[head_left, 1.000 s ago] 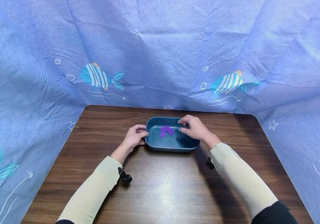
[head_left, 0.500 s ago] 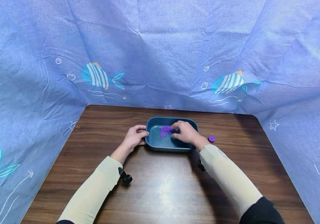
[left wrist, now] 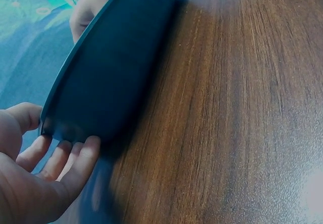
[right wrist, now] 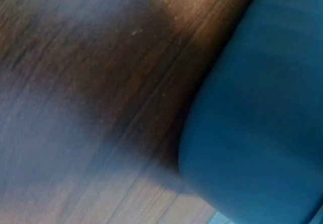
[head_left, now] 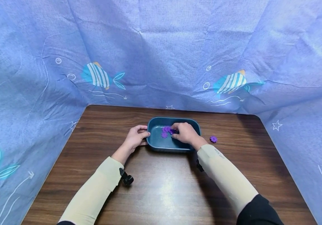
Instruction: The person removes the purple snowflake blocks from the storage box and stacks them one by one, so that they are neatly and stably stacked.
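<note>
A dark teal rectangular tub (head_left: 155,144) stands on the table. My left hand (head_left: 135,136) grips its left end, thumb over the rim and the other fingers against the outer wall; the left wrist view shows the same left hand (left wrist: 45,168) at the tub's lower end (left wrist: 101,72). Several small notched purple discs (head_left: 164,135) lie inside the tub. Reaching in from the right, my right hand (head_left: 187,132) has its thumb and fingertips around the rightmost disc. The right wrist view holds only the tub's outside wall (right wrist: 262,123); the hand is out of it.
One purple notched disc (head_left: 213,139) lies on the wooden table (head_left: 161,181) right of the tub. A blue cloth (head_left: 161,56) with fish prints hangs around the table's back and sides.
My right hand has moved left and down from over the tub's right end to the discs inside. The disc on the table, earlier hidden by the right wrist, is visible. The left hand stays put.
</note>
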The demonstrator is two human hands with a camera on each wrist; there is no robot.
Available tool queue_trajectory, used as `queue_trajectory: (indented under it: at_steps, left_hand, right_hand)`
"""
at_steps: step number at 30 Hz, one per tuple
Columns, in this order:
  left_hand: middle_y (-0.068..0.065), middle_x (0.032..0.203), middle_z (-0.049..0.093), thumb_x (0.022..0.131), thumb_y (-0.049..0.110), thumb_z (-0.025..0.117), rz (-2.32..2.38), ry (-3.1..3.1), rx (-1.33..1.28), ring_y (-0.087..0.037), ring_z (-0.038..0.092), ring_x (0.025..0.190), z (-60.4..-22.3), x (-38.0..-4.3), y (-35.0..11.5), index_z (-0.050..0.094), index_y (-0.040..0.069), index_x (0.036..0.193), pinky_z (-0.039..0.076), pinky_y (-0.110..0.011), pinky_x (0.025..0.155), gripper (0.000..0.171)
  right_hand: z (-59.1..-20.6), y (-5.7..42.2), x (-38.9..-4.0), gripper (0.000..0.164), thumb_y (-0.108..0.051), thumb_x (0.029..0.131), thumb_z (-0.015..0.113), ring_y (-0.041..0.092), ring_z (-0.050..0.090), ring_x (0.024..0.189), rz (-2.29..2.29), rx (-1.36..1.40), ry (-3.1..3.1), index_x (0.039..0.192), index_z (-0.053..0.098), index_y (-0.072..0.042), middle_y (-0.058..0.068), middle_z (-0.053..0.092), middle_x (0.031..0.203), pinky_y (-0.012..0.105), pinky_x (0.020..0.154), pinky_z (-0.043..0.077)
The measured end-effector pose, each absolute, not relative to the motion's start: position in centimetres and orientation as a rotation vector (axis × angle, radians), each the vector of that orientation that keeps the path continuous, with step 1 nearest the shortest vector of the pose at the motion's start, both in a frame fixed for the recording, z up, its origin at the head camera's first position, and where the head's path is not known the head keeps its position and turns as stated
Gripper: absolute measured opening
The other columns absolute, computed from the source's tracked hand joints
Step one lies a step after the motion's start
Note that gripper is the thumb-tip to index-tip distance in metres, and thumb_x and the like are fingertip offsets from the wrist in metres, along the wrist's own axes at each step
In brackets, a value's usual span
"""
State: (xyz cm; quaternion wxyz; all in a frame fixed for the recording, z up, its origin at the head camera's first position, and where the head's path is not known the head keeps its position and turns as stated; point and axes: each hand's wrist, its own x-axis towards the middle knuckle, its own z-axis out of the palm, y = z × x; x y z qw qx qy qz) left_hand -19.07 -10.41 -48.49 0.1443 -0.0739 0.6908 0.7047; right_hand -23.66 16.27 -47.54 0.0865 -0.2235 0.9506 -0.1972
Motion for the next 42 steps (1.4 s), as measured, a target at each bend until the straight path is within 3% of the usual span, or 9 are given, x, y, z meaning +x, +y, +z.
queue_trajectory:
  at_steps: [11, 19, 26, 42]
  left_hand:
    - [-0.014, 0.117, 0.061, 0.094, 0.003, 0.068, 2.028, 1.998, -0.222, -0.022, 0.068, 0.095, -48.4, -19.1, -10.3, 0.055, -0.003, 0.137, 0.065, -0.04, 0.077, 0.045]
    - [-0.014, 0.118, 0.061, 0.095, 0.003, 0.068, 2.031, 1.98, -0.23, -0.027, 0.068, 0.102, -48.4, -19.2, -10.5, 0.056, -0.002, 0.137, 0.065, -0.038, 0.077, 0.045]
    - [-0.013, 0.114, 0.061, 0.094, 0.001, 0.068, 2.042, 1.985, -0.226, -0.024, 0.068, 0.096, -48.4, -19.2, -10.4, 0.056, -0.003, 0.135, 0.066, -0.036, 0.072, 0.044]
    - [-0.011, 0.112, 0.06, 0.092, -0.001, 0.068, 2.04, 1.967, -0.245, -0.024, 0.067, 0.099, -48.4, -19.1, -10.2, 0.055, -0.004, 0.136, 0.066, -0.04, 0.077, 0.046]
  right_hand:
    - [-47.4, 15.8, -23.6, 0.028, -0.022, 0.094, 0.077, 0.025, 0.068, 0.108, -0.38, -0.736, 2.909, 0.12, 0.074, -0.012, 0.008, 0.073, 0.118, 0.045, 0.098, 0.057]
    - [-47.6, 15.4, -23.7, 0.032, -0.024, 0.093, 0.078, 0.024, 0.066, 0.11, -0.339, -0.681, 2.911, 0.123, 0.073, -0.015, 0.007, 0.072, 0.121, 0.045, 0.099, 0.056]
    - [-47.3, 14.9, -23.9, 0.035, -0.023, 0.094, 0.077, 0.026, 0.067, 0.112, -0.262, -0.715, 2.902, 0.126, 0.072, -0.013, 0.008, 0.072, 0.122, 0.046, 0.1, 0.056]
    - [-47.1, 15.0, -24.0, 0.037, -0.028, 0.093, 0.078, 0.026, 0.065, 0.116, -0.25, -0.636, 2.876, 0.128, 0.072, -0.015, 0.006, 0.071, 0.127, 0.047, 0.103, 0.055]
